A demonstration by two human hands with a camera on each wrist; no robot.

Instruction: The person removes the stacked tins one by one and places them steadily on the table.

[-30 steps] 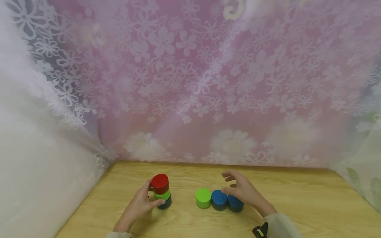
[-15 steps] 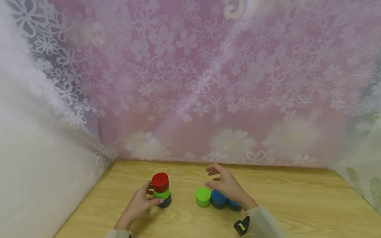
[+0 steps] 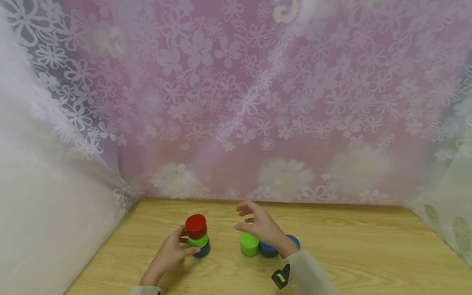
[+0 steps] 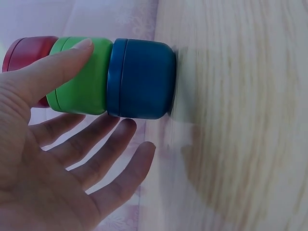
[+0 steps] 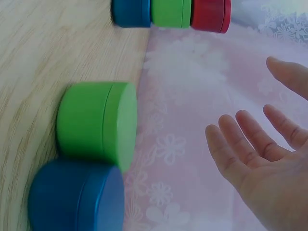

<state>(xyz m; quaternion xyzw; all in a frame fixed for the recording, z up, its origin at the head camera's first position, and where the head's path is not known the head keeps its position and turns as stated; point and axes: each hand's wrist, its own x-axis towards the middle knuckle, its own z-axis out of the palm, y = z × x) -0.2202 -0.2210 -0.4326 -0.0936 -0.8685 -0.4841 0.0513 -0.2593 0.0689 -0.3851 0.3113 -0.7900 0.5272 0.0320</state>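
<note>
My left hand [image 3: 170, 250] holds a stack of round lidded tins by its side. The thumb lies across the green tin [image 4: 84, 82], and the fingers reach behind. A red tin [image 3: 196, 226] tops the stack and a blue tin [image 4: 144, 79] stands lowest, on the table. My right hand [image 3: 262, 226], fingers loosely bent and holding nothing, hovers over a row of tins. In that row are a loose green tin [image 5: 94, 122], a blue tin [image 5: 72, 197] beside it, and another blue tin [image 3: 293, 241], partly hidden by the right wrist.
The wood-grain table [image 3: 361, 246] runs back to a pink flowered curtain [image 3: 236, 102]. White cloth [image 3: 55, 196] hangs along the left side, and pale cloth [image 3: 446, 192] on the right. A black strap device [image 3: 281, 277] sits on the right wrist.
My right hand has moved left, from above the blue tins to above the loose green tin. The left hand stays at the stack, nearly unmoved.
</note>
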